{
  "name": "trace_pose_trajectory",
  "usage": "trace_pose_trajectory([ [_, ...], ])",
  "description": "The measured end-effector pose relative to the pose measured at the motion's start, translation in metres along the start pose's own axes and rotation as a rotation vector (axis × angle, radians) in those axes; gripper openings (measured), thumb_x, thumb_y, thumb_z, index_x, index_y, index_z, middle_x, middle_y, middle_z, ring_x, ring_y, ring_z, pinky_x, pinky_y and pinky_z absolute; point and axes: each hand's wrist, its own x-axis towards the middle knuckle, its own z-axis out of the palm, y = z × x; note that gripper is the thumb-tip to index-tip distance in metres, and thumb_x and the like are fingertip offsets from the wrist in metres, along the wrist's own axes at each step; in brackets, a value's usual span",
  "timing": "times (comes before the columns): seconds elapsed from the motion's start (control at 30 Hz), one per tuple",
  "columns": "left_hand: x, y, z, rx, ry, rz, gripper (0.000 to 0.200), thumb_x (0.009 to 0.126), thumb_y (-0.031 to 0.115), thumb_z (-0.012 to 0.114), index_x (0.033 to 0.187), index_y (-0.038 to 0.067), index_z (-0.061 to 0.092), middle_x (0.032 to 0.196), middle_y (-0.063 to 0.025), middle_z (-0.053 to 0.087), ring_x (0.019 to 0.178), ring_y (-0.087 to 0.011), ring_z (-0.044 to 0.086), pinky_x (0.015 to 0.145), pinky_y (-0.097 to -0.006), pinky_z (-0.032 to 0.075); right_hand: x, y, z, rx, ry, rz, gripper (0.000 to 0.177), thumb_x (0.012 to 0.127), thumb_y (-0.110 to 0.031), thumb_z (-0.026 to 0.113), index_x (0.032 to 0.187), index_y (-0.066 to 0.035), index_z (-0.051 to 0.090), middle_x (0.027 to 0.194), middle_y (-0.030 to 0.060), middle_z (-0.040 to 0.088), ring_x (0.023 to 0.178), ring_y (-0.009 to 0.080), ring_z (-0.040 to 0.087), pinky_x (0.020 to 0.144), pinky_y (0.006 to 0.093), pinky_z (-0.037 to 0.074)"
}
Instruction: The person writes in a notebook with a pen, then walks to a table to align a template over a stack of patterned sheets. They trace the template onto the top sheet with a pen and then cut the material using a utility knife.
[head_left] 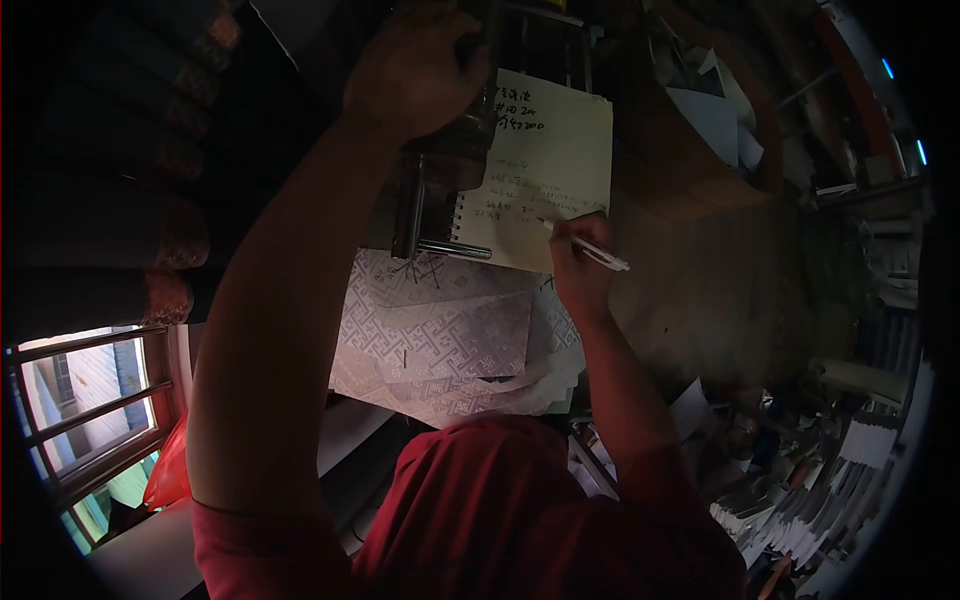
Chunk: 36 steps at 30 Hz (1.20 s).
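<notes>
My right hand pinches a slim white pen with its tip over the lower part of a spiral notebook. Bold dark handwriting fills the top of the page, and fainter lines run lower down. At the top of the view, my left hand is curled at a dark object whose shape is lost in shadow; what the fingers hold, if anything, cannot be made out. Close below that hand, shiny metal bars lie along the notebook's spiral edge.
Patterned silvery sheets lie between the notebook and my body. A barred window and a red bag are at lower left. Stacked papers crowd the lower right. An open box with white paper stands at upper right.
</notes>
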Motion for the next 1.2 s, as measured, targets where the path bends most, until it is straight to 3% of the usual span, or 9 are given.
trace_pose_trajectory([
  [0.57,0.0005,-0.0004,0.0004,-0.020,0.041,0.039,0.033,0.092,0.028,0.072,0.120,0.012,0.070,0.133,-0.0155,0.065,0.126,-0.0330,0.060,0.108,-0.0408,0.049,0.0011,-0.0033,0.0023,0.003,-0.011,0.015,0.013,0.087,0.005,0.064,0.087,-0.002,0.053,0.078,0.0054,0.066,0.066,0.0051,0.058,0.058,0.0226,0.046],
  [0.87,0.0013,0.0036,-0.0025,0.002,-0.051,-0.048,0.036,0.095,0.032,0.068,0.124,0.011,0.069,0.139,-0.0148,0.061,0.132,-0.0322,0.056,0.111,-0.0414,0.046,0.0010,-0.0007,0.0029,-0.044,-0.011,0.007,0.014,0.088,0.004,0.065,0.086,-0.003,0.054,0.076,0.0049,0.065,0.063,0.0038,0.055,0.056,0.0224,0.045],
  [1.2,0.0024,0.0040,-0.0044,-0.022,0.000,0.005,0.033,0.093,0.029,0.071,0.120,0.010,0.071,0.132,-0.0169,0.066,0.127,-0.0330,0.060,0.108,-0.0410,0.049,0.0007,-0.0023,0.0032,-0.024,-0.004,-0.032,0.012,0.088,0.003,0.065,0.087,-0.002,0.054,0.078,0.0057,0.067,0.064,0.0044,0.057,0.056,0.0225,0.045],
])
